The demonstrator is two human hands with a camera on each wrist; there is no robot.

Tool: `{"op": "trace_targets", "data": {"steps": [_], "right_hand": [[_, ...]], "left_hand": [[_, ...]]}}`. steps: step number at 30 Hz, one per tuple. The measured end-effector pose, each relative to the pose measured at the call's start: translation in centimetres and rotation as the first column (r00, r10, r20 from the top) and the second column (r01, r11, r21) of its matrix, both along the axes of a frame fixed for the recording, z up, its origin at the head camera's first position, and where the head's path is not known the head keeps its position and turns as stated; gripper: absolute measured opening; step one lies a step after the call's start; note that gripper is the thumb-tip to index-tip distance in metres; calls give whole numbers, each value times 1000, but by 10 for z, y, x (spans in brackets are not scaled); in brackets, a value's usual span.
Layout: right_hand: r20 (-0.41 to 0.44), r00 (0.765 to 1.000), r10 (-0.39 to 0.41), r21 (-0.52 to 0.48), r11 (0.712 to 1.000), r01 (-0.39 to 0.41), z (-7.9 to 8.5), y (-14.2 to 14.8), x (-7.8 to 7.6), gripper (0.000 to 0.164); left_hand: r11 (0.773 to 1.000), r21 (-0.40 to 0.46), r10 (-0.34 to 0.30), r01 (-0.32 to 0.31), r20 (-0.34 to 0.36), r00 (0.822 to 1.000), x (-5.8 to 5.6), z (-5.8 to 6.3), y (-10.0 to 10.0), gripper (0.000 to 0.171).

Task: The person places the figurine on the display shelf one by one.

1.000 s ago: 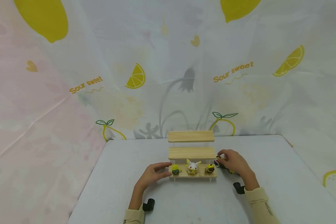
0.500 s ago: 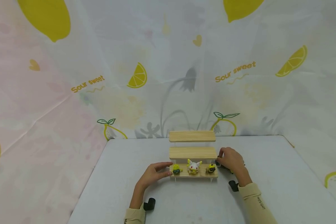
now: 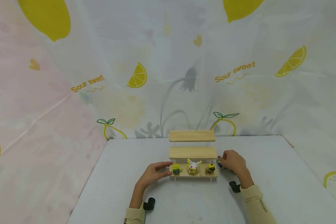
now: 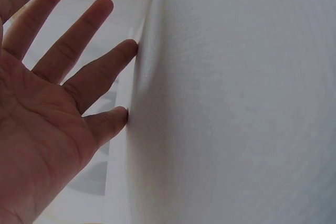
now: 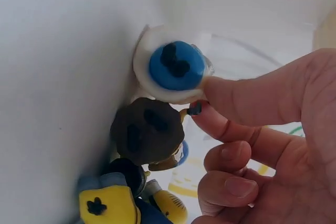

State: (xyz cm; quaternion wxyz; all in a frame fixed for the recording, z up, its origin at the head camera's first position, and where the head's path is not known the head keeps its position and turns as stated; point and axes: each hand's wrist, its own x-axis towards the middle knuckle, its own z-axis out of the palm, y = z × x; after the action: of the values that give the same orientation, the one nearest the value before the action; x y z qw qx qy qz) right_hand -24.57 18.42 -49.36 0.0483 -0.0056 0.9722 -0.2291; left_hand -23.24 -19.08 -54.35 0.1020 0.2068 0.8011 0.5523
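A three-tier wooden display stand [image 3: 192, 153] stands on the white table. My left hand [image 3: 154, 175] touches the left end of its lowest shelf, and in the left wrist view the fingers are spread and nearly straight. On that shelf sit a yellow-green figurine [image 3: 176, 169], a white figurine with yellow ears [image 3: 193, 167] and a yellow-and-black figurine [image 3: 210, 168]. Just right of the stand, my right hand [image 3: 235, 162] pinches a small blue-and-white figurine [image 5: 176, 66] between thumb and index finger. Its round underside faces the right wrist camera.
Beside the pinched figurine, a brown-bottomed figurine [image 5: 147, 129] and a yellow-and-blue one [image 5: 107, 203] stand close together, mostly hidden by the right hand in the head view. A lemon-print cloth [image 3: 156, 105] hangs behind the table.
My right hand moved slightly left, then back a little right; the blue-and-white figurine now shows at its fingertips. The left hand stays at the shelf end.
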Motion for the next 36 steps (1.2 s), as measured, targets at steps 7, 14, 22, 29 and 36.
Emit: {"op": "trace_targets", "data": {"steps": [7, 14, 22, 29, 36], "right_hand": [[7, 1000, 11, -59, 998, -11, 1, 5, 8, 8], [17, 999, 38, -105, 994, -36, 5, 11, 17, 6], [-18, 997, 76, -115, 990, -77, -2, 21, 23, 5], [-126, 990, 59, -201, 976, -83, -2, 30, 35, 7], [-225, 974, 3, -259, 964, -63, 16, 31, 45, 8]], "left_hand": [[1000, 15, -5, 5, 17, 1000, 2, 2, 0, 46], [1000, 3, 4, -4, 19, 1000, 2, 3, 1, 48], [1000, -4, 8, -8, 17, 1000, 2, 2, 1, 49], [1000, -3, 7, -7, 9, 1000, 2, 1, 2, 47], [1000, -4, 6, -6, -1, 1000, 2, 2, 1, 46]]}}
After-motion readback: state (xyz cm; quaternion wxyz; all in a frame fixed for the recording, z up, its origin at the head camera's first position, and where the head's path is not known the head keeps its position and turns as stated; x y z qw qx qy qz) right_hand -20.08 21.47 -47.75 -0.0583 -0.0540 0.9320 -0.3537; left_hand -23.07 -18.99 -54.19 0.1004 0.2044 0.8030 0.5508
